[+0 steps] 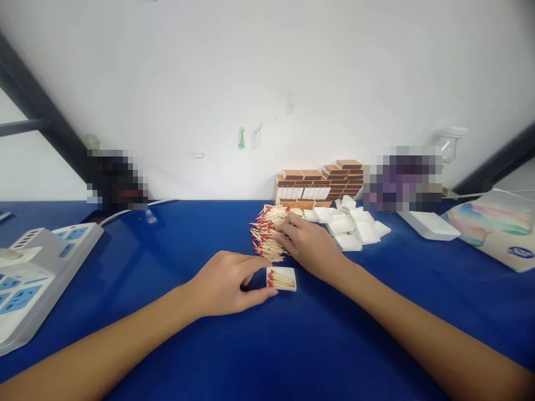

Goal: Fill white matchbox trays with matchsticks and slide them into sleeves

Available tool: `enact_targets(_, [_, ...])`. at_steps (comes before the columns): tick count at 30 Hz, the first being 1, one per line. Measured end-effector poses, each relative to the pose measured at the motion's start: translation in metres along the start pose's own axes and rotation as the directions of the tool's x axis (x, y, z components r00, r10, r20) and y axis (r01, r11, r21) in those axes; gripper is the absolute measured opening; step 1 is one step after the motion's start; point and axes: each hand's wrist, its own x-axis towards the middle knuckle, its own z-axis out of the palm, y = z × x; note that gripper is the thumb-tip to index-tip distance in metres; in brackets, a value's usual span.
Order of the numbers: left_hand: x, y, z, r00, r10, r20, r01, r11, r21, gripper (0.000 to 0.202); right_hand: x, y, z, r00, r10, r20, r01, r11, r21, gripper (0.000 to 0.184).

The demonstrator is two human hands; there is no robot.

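Note:
My left hand (229,283) grips a small white matchbox tray (294,283) by its edges, thumb on the near side and fingers on the far side. Several red-tipped matches (282,279) lie in the tray, heads to the left. Just beyond it, a heap of loose matches (267,236) is spread on the blue table, most heads pointing left. At the right side of that heap my right hand (311,242) has its fingers bent and closed on matches; its fingertips are partly hidden among them.
White trays (340,224) are piled right of the matches. Behind them, brown matchboxes (346,181) are stacked against the wall. A white power strip (54,267) stands on the left. At the right are a white box (430,225) and a tissue pack (497,223).

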Motion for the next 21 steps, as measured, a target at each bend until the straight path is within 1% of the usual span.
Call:
enact_targets(4, [0.0005,0.0002,0.0002,1.000,-0.003,-0.004,0.003,1.000,-0.002,0.033,0.0006,0.0004,-0.0003,1.000,-0.011,-0.007,0.011,1.000,-0.012,0.025])
enact_targets(13, [-0.0001,-0.0002,-0.0005,1.000,-0.006,0.009,0.006,1.000,-0.005,0.033,0.0012,0.0018,0.0010,1.000,0.009,-0.010,-0.009,1.000,0.016,0.020])
enact_targets(21, [-0.0004,-0.0010,-0.0004,1.000,-0.016,-0.001,0.016,1.000,-0.002,0.034,0.0011,0.0056,0.0008,0.999,-0.011,-0.046,0.011,1.000,0.001,0.027])
